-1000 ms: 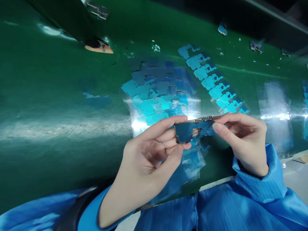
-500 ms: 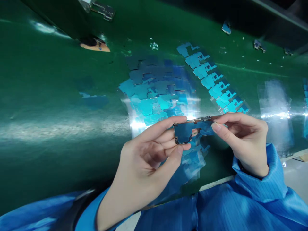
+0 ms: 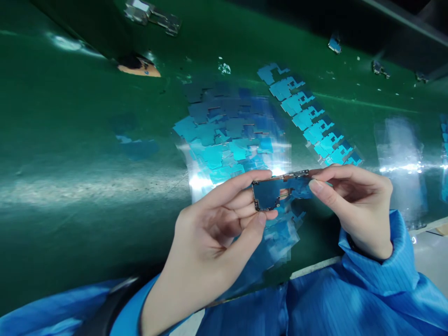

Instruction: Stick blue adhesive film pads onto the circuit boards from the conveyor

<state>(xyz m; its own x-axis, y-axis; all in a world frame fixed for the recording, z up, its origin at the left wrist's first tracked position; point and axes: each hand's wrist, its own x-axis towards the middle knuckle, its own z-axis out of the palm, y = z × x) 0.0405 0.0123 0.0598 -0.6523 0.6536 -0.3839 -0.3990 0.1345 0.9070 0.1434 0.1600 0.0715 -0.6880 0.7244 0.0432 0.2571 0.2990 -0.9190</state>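
Note:
Both of my hands hold a small circuit board [image 3: 271, 191] with a blue film on its face, just above the near edge of the green belt [image 3: 87, 140]. My left hand [image 3: 213, 233] pinches the board's left end between thumb and fingers. My right hand [image 3: 353, 205] pinches its right end, thumb on the blue film. Under the board lies a pile of blue film pieces on clear backing sheets [image 3: 231, 135].
A strip of blue film stickers [image 3: 308, 119] runs diagonally to the right of the pile. An empty clear sheet [image 3: 399, 154] lies at far right. Other small boards [image 3: 152, 14] sit on the belt's far side, with a tan piece [image 3: 140, 69] at upper left.
My hands and the board have stayed almost still. The small boards on the far side of the belt have drifted to the right.

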